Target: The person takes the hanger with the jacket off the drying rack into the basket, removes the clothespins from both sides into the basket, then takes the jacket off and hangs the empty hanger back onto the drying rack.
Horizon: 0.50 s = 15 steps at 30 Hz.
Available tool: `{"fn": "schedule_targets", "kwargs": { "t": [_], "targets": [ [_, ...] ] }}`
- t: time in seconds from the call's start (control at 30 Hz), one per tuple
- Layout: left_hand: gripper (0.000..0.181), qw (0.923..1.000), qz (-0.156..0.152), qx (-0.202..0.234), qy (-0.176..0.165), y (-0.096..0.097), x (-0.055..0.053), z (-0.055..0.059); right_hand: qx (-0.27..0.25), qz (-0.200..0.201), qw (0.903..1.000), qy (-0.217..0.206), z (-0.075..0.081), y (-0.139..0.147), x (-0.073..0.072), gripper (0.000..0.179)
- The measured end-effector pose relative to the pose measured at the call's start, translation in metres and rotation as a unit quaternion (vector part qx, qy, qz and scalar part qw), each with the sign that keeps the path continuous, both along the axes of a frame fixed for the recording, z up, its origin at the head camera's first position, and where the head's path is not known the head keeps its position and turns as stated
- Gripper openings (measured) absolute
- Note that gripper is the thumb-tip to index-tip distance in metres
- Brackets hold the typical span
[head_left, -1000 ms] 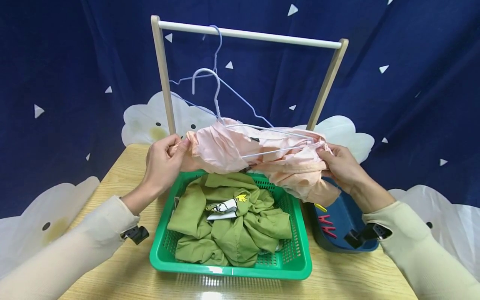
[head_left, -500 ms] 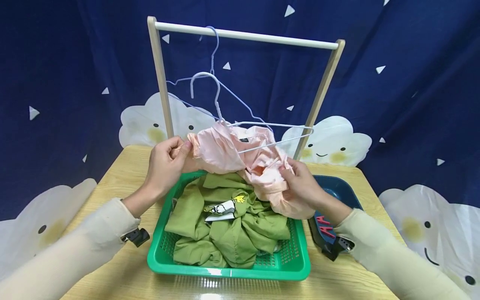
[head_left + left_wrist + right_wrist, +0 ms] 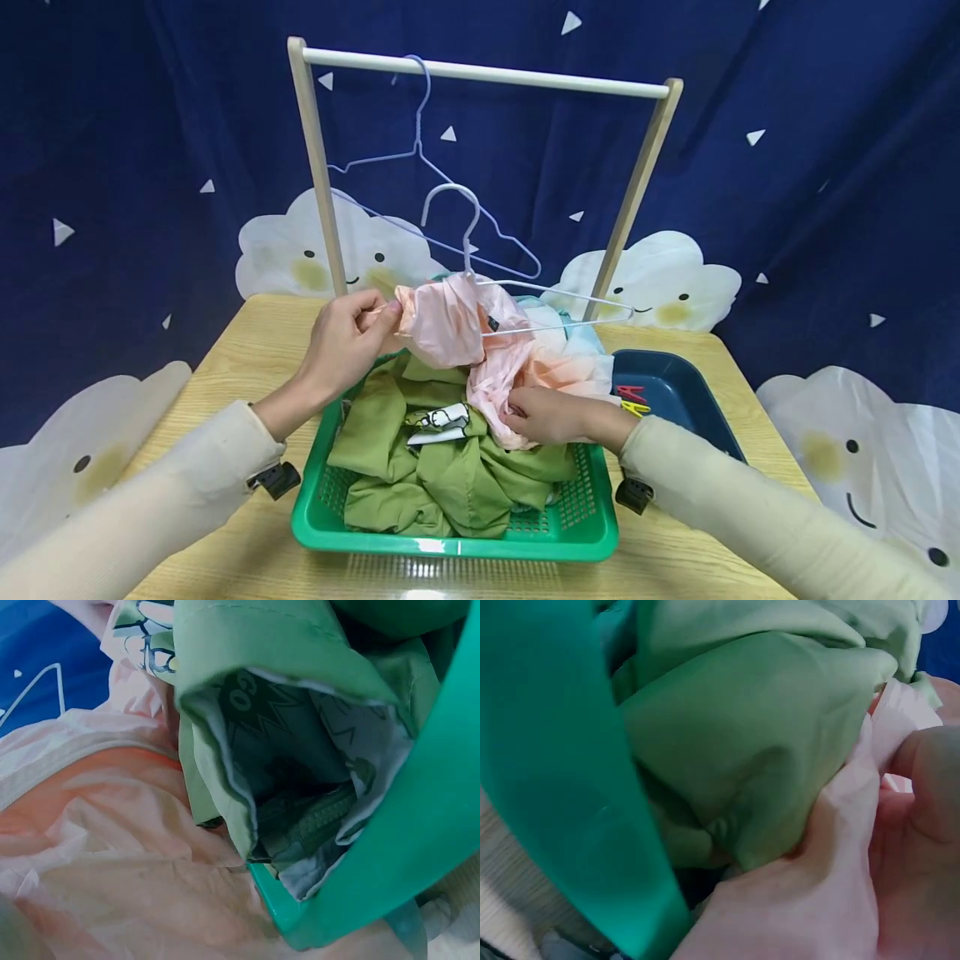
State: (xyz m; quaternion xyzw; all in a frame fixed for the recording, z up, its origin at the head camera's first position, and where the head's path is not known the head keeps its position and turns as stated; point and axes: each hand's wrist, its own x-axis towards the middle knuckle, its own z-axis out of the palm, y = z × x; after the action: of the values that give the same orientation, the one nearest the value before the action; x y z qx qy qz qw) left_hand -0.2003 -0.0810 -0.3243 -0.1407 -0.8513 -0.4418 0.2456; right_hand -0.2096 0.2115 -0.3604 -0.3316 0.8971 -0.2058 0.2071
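Observation:
My left hand (image 3: 345, 342) pinches one end of a thin pale-pink garment (image 3: 442, 321), apparently through the cloth at the hanger's left end. A white wire hanger (image 3: 476, 215) stands up from the garment, its left arm covered by the fabric and its right arm bare. Lower down, my right hand (image 3: 551, 414) grips a bunched part of the same garment over the green basket (image 3: 457, 547). In the right wrist view its thumb and fingers (image 3: 930, 780) hold the pink cloth. Green clothing (image 3: 450, 483) with a white cartoon print fills the basket.
Behind the basket stands a rack with a white rail (image 3: 555, 77) and wooden posts, a lilac hanger (image 3: 417, 125) hooked on it. At right is a dark blue tray (image 3: 671, 367) with red clips (image 3: 628, 392) and a yellow clip (image 3: 635, 408).
My right hand has moved left and down from the hanger's right end, drawing the pink cloth with it and baring that arm. The hanger has come lower and slightly right; pale-blue fabric shows behind.

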Motion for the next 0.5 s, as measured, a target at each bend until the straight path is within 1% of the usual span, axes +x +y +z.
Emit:
{"fn": "schedule_targets", "kwargs": {
  "t": [0.1,0.33,0.4,0.43,0.5],
  "targets": [
    [0.035,0.9999,-0.005,-0.01,-0.007,-0.001,0.0,0.0,-0.003,-0.008,0.9996,-0.026,-0.002,0.001,-0.001,0.029],
    [0.036,0.9993,-0.009,-0.03,-0.019,-0.002,-0.001,-0.002,-0.044,-0.042,0.996,-0.066,-0.002,0.007,0.0,0.032],
    [0.036,0.9991,-0.01,-0.035,-0.019,-0.002,-0.001,-0.002,-0.046,-0.049,0.9962,-0.056,0.001,0.01,0.001,0.033],
    [0.036,0.999,-0.011,-0.037,-0.02,-0.002,-0.002,-0.002,-0.04,-0.05,0.9971,-0.041,0.002,0.011,0.001,0.032],
    [0.037,0.9989,-0.012,-0.041,-0.021,-0.003,-0.003,-0.003,-0.019,-0.049,0.9986,0.007,0.007,0.013,0.003,0.032]
  ]
}}
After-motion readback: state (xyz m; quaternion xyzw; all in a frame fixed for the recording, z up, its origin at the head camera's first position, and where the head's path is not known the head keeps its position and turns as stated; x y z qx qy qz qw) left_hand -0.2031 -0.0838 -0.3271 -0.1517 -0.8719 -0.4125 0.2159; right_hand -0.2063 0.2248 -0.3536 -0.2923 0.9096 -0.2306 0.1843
